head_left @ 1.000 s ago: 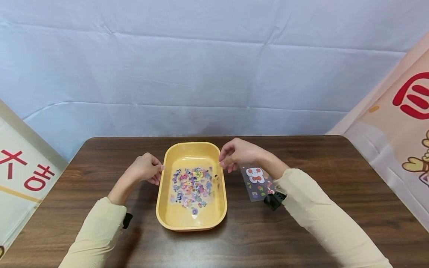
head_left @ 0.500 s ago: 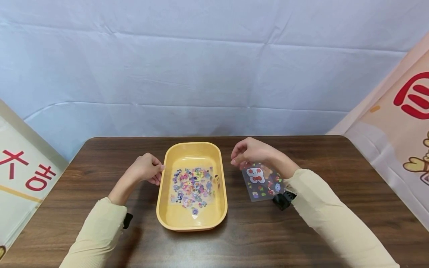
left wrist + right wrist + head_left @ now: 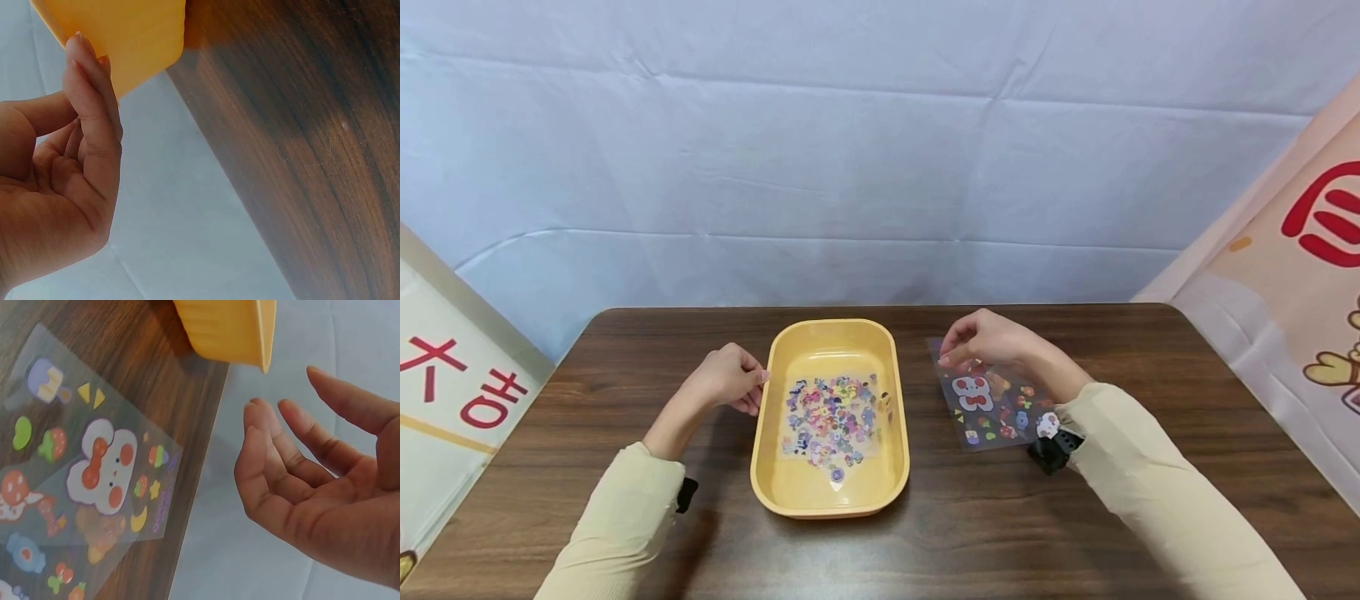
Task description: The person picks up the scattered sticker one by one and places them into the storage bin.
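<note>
A yellow tray (image 3: 831, 498) stands on the table, holding a mass of small colourful stickers (image 3: 831, 417) on clear backing. My left hand (image 3: 726, 377) pinches its left rim; in the left wrist view the fingertips (image 3: 80, 47) meet the yellow wall. To the right of the tray lies a see-through sticker sheet (image 3: 988, 412), printed with a white bunny, fruit and small shapes. Above that sheet's far part hovers my right hand (image 3: 988, 340), its fingers loosely bent. The right wrist view shows thumb and fingers apart with nothing between them.
The brown wooden table (image 3: 1135, 400) has its far edge just beyond both hands. A pale cloth (image 3: 850, 167) hangs behind it. Printed banners flank the table, one at the left (image 3: 445, 417) and one at the right (image 3: 1285, 292).
My right hand has left the tray's right rim and moved rightward over the sticker sheet, uncovering more of its lower right part. The left hand and the tray have stayed put.
</note>
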`<state>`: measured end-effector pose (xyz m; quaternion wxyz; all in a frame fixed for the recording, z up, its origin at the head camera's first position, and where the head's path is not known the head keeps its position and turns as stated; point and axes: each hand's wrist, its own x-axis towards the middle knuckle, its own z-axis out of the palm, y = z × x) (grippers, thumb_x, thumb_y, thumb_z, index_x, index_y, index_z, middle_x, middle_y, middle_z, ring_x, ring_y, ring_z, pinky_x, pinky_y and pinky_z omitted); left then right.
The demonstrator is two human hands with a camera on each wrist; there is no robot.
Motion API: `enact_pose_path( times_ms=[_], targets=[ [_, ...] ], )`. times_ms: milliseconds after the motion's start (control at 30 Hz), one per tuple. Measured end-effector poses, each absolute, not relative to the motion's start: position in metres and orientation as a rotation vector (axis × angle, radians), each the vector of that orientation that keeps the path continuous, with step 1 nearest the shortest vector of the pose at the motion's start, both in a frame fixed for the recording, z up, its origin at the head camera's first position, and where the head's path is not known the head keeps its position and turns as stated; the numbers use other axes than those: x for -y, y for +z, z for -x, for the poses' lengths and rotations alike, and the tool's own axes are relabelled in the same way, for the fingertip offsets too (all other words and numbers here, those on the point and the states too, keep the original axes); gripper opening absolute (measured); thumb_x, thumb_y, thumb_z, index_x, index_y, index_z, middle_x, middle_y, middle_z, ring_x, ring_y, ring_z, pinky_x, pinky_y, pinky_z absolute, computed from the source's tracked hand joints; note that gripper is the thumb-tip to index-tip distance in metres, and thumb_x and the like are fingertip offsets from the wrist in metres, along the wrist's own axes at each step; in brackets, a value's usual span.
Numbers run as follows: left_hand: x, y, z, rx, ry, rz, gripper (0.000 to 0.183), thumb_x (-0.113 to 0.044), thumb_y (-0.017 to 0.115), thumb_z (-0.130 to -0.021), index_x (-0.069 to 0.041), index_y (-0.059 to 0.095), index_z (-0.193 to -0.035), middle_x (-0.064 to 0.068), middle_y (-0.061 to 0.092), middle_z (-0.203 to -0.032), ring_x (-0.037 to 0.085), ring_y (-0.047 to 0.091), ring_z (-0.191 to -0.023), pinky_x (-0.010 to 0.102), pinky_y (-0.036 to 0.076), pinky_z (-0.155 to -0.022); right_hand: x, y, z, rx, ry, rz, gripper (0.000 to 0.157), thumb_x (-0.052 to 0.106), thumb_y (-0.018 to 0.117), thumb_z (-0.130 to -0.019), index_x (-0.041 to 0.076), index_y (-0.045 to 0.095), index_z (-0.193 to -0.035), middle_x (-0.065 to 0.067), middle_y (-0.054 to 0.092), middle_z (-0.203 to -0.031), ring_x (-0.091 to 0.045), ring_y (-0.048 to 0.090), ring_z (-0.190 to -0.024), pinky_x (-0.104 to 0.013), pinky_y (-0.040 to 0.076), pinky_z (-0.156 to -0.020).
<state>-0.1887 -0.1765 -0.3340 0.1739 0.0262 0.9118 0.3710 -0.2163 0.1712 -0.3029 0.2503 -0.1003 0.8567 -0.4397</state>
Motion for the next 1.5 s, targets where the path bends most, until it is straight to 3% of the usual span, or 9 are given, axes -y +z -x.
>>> enact_pose_path(
  times_ms=[233, 433, 633, 900, 1067, 1167, 1500],
  targets=[
    [0.176, -0.334, 0.188, -2.585, 1.053, -0.082, 0.024, -0.008, 0.050, -0.095, 0.009, 0.064, -0.086, 0.010, 0.060, -0.059, 0.016, 0.062, -0.051, 0.034, 0.056, -0.057, -0.183, -0.307, 0.215, -2.264, -1.289, 0.211, 0.014, 0.001, 0.061, -0.084, -0.009, 0.057, -0.094, -0.017, 0.062, -0.087, -0.019, 0.053, -0.064, -0.030, 0.048, -0.053],
    [0.175, -0.334, 0.187, -2.591, 1.052, -0.086, 0.024, -0.008, 0.050, -0.094, 0.009, 0.064, -0.086, 0.009, 0.060, -0.059, 0.016, 0.062, -0.051, 0.033, 0.056, -0.057, -0.195, -0.315, 0.215, -2.250, -1.314, 0.182, 0.016, 0.000, 0.060, -0.085, -0.012, 0.055, -0.094, -0.014, 0.058, -0.076, -0.016, 0.052, -0.055, -0.027, 0.043, -0.043],
    [0.175, -0.334, 0.187, -2.592, 1.053, -0.096, 0.023, -0.007, 0.050, -0.094, 0.009, 0.064, -0.087, 0.009, 0.061, -0.059, 0.016, 0.062, -0.051, 0.033, 0.056, -0.056, -0.209, -0.326, 0.213, -2.330, -1.239, 0.221, 0.017, -0.004, 0.055, -0.083, -0.015, 0.055, -0.095, -0.012, 0.061, -0.077, -0.017, 0.055, -0.062, -0.031, 0.050, -0.056],
    [0.176, -0.334, 0.186, -2.589, 1.059, -0.092, 0.024, -0.007, 0.049, -0.095, 0.009, 0.064, -0.086, 0.009, 0.060, -0.059, 0.016, 0.062, -0.050, 0.033, 0.056, -0.056, -0.220, -0.335, 0.211, -2.385, -1.156, 0.156, 0.021, -0.005, 0.051, -0.082, -0.014, 0.055, -0.100, -0.013, 0.061, -0.077, -0.014, 0.047, -0.051, -0.027, 0.039, -0.045],
    [0.175, -0.333, 0.186, -2.580, 1.071, -0.091, 0.023, -0.007, 0.050, -0.094, 0.009, 0.064, -0.085, 0.009, 0.060, -0.059, 0.016, 0.061, -0.050, 0.033, 0.056, -0.056, -0.223, -0.341, 0.210, -2.420, -1.144, 0.071, 0.020, -0.007, 0.048, -0.080, -0.012, 0.056, -0.098, -0.013, 0.058, -0.082, -0.017, 0.053, -0.061, -0.030, 0.047, -0.053],
    [0.175, -0.333, 0.185, -2.579, 1.073, -0.088, 0.023, -0.007, 0.050, -0.094, 0.009, 0.064, -0.084, 0.009, 0.060, -0.058, 0.015, 0.061, -0.050, 0.033, 0.056, -0.056, -0.224, -0.346, 0.209, -2.423, -1.138, 0.045, 0.018, -0.005, 0.050, -0.080, -0.012, 0.055, -0.097, -0.012, 0.057, -0.082, -0.018, 0.052, -0.065, -0.030, 0.050, -0.056],
    [0.176, -0.333, 0.186, -2.583, 1.076, -0.099, 0.024, -0.007, 0.050, -0.094, 0.009, 0.064, -0.084, 0.009, 0.060, -0.058, 0.016, 0.061, -0.050, 0.033, 0.056, -0.056, -0.229, -0.358, 0.210, -2.437, -1.103, -0.039, 0.026, 0.003, 0.065, -0.080, -0.010, 0.053, -0.099, -0.003, 0.047, -0.064, -0.011, 0.045, -0.055, -0.023, 0.044, -0.049]
  ],
)
